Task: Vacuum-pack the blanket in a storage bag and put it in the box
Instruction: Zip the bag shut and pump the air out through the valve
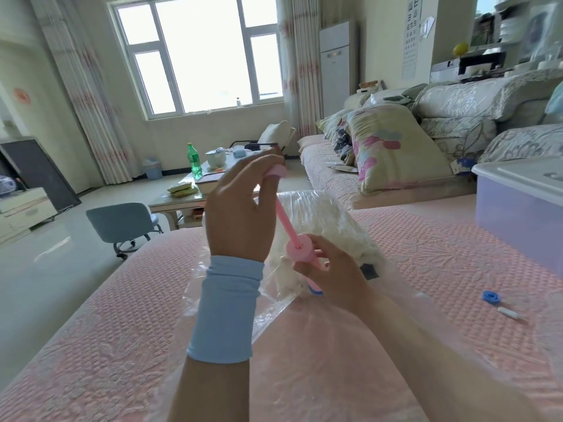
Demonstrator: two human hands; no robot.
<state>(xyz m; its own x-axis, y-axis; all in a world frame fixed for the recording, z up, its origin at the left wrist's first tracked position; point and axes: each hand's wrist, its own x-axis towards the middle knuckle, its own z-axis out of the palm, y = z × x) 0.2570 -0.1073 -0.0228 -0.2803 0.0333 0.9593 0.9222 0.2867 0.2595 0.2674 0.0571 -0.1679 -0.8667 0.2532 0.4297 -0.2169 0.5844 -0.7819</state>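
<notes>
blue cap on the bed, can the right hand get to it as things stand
Probably, but not freely: the blue cap lies uncovered on the bedspread, nothing between it and the right hand; that hand grips the pink pump and must let go first.

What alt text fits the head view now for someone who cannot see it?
The left hand grips the raised plunger of a pink hand pump while the right hand holds its barrel on a clear storage bag with a white blanket inside, lying on a pink bedspread. A blue cap and a lidded plastic box sit to the right.
</notes>
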